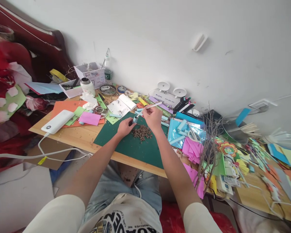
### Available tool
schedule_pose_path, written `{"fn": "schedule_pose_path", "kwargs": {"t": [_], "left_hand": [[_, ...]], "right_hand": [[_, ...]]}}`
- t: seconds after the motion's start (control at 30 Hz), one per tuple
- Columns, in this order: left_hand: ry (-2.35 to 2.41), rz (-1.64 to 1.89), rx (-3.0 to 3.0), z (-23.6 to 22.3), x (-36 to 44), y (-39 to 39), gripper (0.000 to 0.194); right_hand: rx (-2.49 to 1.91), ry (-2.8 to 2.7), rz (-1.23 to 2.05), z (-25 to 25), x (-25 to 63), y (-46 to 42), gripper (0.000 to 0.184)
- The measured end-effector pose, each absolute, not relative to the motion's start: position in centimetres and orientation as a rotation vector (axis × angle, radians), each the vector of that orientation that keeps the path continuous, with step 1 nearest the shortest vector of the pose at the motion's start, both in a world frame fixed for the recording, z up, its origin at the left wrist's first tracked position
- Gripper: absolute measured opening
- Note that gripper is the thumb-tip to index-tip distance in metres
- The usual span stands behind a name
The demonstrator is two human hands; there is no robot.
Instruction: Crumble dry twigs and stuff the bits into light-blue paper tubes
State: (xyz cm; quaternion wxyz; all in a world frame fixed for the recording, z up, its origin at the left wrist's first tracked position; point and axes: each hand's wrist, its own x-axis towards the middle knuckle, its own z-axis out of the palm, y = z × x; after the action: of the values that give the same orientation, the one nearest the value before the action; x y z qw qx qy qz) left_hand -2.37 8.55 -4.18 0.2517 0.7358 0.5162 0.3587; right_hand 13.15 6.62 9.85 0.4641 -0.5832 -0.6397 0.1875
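My left hand [125, 127] is closed around a small light blue paper roll [135, 119], held upright just above the green cutting mat [109, 136]. Pinched in my right hand [152, 117] is a thin white strip [157, 104], one end sticking out to the upper right. The right fingertips are close to the top of the blue roll; whether they touch it I cannot tell. Below both hands a heap of brown crumbly bits [142, 133] lies on the mat. More blue paper rolls [164, 118] lie behind and to the right of my right hand.
At the left are a white power bank [57, 121] with a cable, a pink paper [90, 118] and a white bottle [87, 86]. To the right lie a blue plastic packet [176, 134], scissors [194, 136] and a bundle of dry twigs [210, 142]. A white wall stands behind.
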Motion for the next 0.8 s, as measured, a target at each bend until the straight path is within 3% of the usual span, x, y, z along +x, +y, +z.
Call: {"fn": "schedule_pose_path", "kwargs": {"t": [0.27,0.8], "left_hand": [[1.391,0.991,2.029,-4.0,-2.4,8.5,0.019],[1.37,0.992,2.042,-4.0,-2.3,8.5,0.02]], "right_hand": [[-1.632,-2.066,0.262,8.0,12.8,8.0,0.027],[-1.647,-1.98,0.282,8.1,12.8,9.0,0.03]]}}
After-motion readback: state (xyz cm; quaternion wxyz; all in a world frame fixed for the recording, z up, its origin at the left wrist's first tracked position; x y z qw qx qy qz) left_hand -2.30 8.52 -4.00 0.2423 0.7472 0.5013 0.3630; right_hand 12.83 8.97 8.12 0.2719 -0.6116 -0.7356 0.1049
